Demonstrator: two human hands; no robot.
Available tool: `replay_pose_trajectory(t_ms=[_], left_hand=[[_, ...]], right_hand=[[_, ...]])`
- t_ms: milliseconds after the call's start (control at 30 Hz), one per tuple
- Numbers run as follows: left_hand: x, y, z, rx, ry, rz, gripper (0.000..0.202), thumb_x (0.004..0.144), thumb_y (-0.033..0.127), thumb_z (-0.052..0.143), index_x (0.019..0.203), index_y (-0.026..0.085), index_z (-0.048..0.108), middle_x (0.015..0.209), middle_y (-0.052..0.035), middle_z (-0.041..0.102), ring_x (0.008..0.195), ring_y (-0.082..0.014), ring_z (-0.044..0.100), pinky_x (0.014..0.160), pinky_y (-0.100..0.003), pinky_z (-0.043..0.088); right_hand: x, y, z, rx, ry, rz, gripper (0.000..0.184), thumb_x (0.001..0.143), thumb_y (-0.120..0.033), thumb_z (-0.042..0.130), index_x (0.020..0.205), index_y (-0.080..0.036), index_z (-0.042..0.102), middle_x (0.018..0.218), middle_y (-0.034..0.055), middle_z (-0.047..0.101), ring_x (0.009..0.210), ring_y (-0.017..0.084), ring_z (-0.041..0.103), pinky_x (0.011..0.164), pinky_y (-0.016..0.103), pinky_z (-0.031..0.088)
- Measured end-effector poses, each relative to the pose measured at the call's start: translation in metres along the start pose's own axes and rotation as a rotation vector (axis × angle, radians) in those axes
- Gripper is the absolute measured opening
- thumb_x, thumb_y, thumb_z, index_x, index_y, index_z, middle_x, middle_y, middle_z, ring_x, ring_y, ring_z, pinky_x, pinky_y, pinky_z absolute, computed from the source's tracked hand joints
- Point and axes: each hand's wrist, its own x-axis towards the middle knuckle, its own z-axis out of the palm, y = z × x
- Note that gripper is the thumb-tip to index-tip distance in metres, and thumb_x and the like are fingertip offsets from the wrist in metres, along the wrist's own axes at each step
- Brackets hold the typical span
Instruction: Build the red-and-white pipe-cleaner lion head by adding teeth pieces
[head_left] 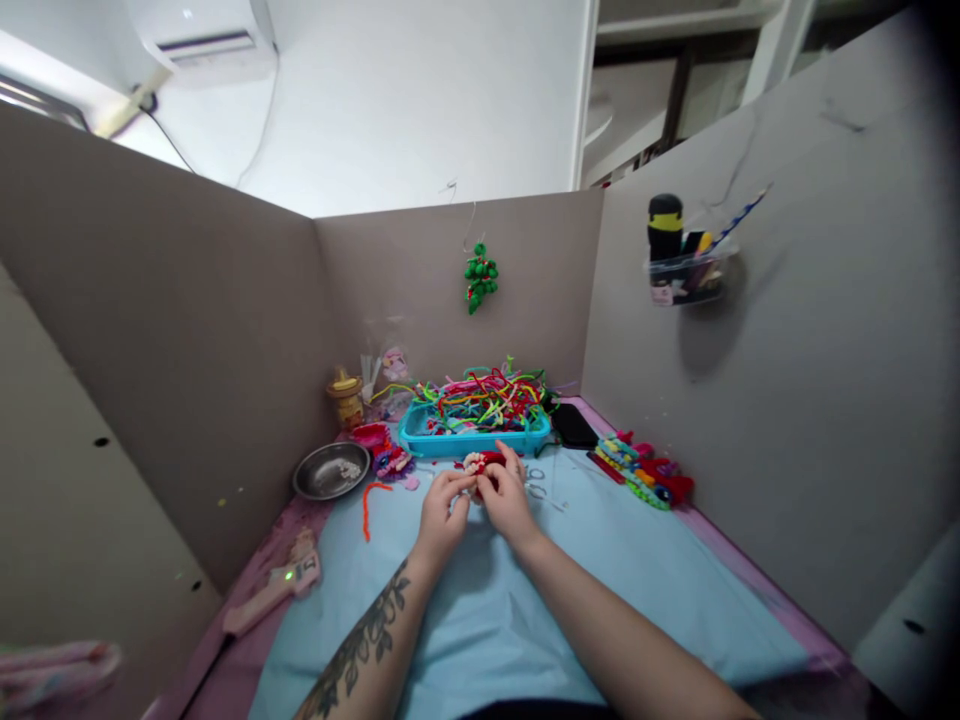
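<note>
Between my two hands is a small red and white fuzzy craft piece (475, 462), held just above the blue cloth near the tray. My left hand (444, 508) pinches its left side with thumb and fingers. My right hand (507, 496) grips it from the right, one finger raised. The fingertips of both hands meet and hide the lower part of the piece. Right behind them, a blue tray (472, 445) holds a tangle of colourful pipe cleaners (487, 395). An orange pipe cleaner (366, 508), bent at the top, lies to the left of my hands.
On the left are a metal bowl (319, 484) with white bits and a pink glue gun (277, 590) with a green light. A dark phone (574, 426) and colourful fuzzy pieces (637, 470) lie at right. Grey partitions (457, 330) enclose the table; a clear holder (690, 278) hangs right.
</note>
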Motion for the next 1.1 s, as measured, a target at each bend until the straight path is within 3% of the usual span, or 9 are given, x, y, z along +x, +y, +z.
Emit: replay_pose_trajectory(t_ms=[133, 233, 300, 400, 467, 667, 867, 1100], left_hand=[[0.002, -0.007, -0.005, -0.03, 0.117, -0.082, 0.02, 0.078, 0.018, 0.048, 0.084, 0.019, 0.067, 0.088, -0.0067, 0.062, 0.088, -0.0193, 0.057, 0.079, -0.034, 0.045], [0.006, -0.016, -0.009, -0.258, 0.174, -0.322, 0.032, 0.076, 0.027, 0.059, 0.107, 0.022, 0.06, 0.112, -0.0082, 0.056, 0.107, -0.0221, 0.05, 0.085, -0.033, 0.042], [0.007, -0.019, -0.011, -0.548, 0.068, -0.491, 0.051, 0.076, 0.033, 0.061, 0.124, 0.026, 0.047, 0.125, -0.0093, 0.05, 0.11, -0.0231, 0.05, 0.085, -0.033, 0.042], [0.008, -0.016, -0.015, -0.87, -0.177, -0.65, 0.065, 0.074, 0.037, 0.063, 0.133, 0.027, 0.037, 0.123, -0.0119, 0.051, 0.093, -0.0227, 0.059, 0.075, -0.033, 0.046], [0.007, -0.012, -0.017, -0.934, -0.243, -0.674, 0.065, 0.072, 0.035, 0.066, 0.131, 0.026, 0.04, 0.123, -0.0124, 0.052, 0.087, -0.022, 0.06, 0.071, -0.032, 0.046], [0.005, -0.012, -0.016, -0.881, -0.205, -0.619, 0.064, 0.064, 0.023, 0.074, 0.123, 0.024, 0.051, 0.122, -0.0106, 0.053, 0.1, -0.023, 0.056, 0.081, -0.031, 0.043], [0.006, -0.015, -0.017, -0.921, -0.194, -0.678, 0.055, 0.074, 0.035, 0.065, 0.125, 0.021, 0.052, 0.125, -0.0126, 0.053, 0.098, -0.0244, 0.056, 0.079, -0.032, 0.043], [0.008, -0.011, -0.02, -0.953, -0.166, -0.724, 0.053, 0.073, 0.032, 0.066, 0.123, 0.021, 0.053, 0.124, -0.0118, 0.054, 0.098, -0.0234, 0.056, 0.077, -0.031, 0.044]], right_hand=[[0.007, 0.0, -0.005, 0.11, -0.121, 0.071, 0.018, 0.073, -0.023, 0.052, 0.055, -0.019, 0.055, 0.135, 0.0075, 0.04, 0.127, 0.027, 0.03, 0.104, 0.042, 0.021], [0.01, 0.001, -0.008, 0.301, -0.337, 0.126, 0.017, 0.074, -0.029, 0.055, 0.061, -0.019, 0.06, 0.134, 0.0074, 0.042, 0.129, 0.024, 0.028, 0.102, 0.038, 0.025], [0.01, 0.003, -0.008, 0.407, -0.462, 0.139, 0.016, 0.074, -0.033, 0.058, 0.068, -0.02, 0.065, 0.134, 0.0064, 0.043, 0.131, 0.023, 0.027, 0.103, 0.035, 0.025], [0.01, 0.006, -0.008, 0.487, -0.545, 0.141, 0.017, 0.074, -0.036, 0.06, 0.073, -0.02, 0.066, 0.135, 0.0059, 0.042, 0.132, 0.023, 0.025, 0.104, 0.035, 0.024], [0.009, 0.008, -0.008, 0.502, -0.557, 0.146, 0.017, 0.074, -0.036, 0.06, 0.072, -0.02, 0.066, 0.136, 0.0057, 0.041, 0.133, 0.023, 0.023, 0.104, 0.036, 0.024], [0.01, -0.001, -0.011, 0.413, -0.534, 0.2, 0.016, 0.07, -0.035, 0.062, 0.07, -0.02, 0.066, 0.139, 0.006, 0.037, 0.132, 0.024, 0.025, 0.105, 0.036, 0.021], [0.01, -0.009, -0.014, 0.372, -0.513, 0.185, 0.019, 0.071, -0.038, 0.061, 0.069, -0.02, 0.065, 0.136, 0.0077, 0.041, 0.131, 0.024, 0.027, 0.105, 0.037, 0.02], [0.011, -0.006, -0.015, 0.437, -0.533, 0.189, 0.024, 0.07, -0.043, 0.063, 0.069, -0.019, 0.065, 0.134, 0.0081, 0.043, 0.131, 0.025, 0.028, 0.105, 0.037, 0.02]])
